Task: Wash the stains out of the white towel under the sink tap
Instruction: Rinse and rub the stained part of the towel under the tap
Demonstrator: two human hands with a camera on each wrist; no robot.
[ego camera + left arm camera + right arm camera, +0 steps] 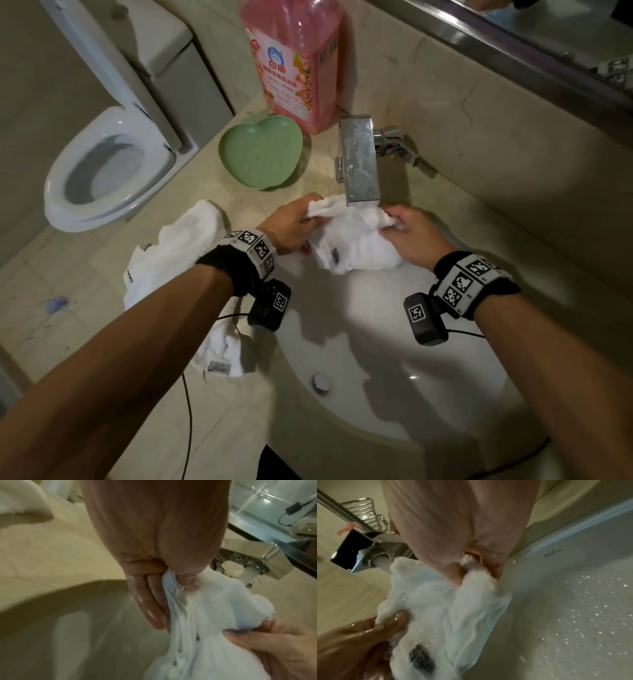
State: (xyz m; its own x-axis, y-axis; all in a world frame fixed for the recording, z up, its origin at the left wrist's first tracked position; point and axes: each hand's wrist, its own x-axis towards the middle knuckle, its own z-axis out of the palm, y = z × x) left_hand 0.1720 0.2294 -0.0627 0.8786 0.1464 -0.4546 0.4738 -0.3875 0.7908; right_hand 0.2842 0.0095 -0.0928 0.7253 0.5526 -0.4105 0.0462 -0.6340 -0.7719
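Note:
A bunched, wet white towel (352, 240) hangs right under the square chrome tap (359, 161), over the sink basin (376, 342). My left hand (313, 205) grips its left upper edge, and my right hand (394, 219) pinches its right upper edge. In the left wrist view my curled left fingers (147, 601) clamp the towel (214, 608) below the tap (267, 561). The right wrist view has my right hand (471, 563) pinching a fold of the towel (436, 608), which carries a dark label (423, 660).
A second white towel (178, 246) lies on the counter left of the basin. Behind it stand a green apple-shaped dish (260, 150) and a pink detergent bottle (294, 61). A toilet (102, 171) is at far left. Droplets speckle the basin around the drain (321, 381).

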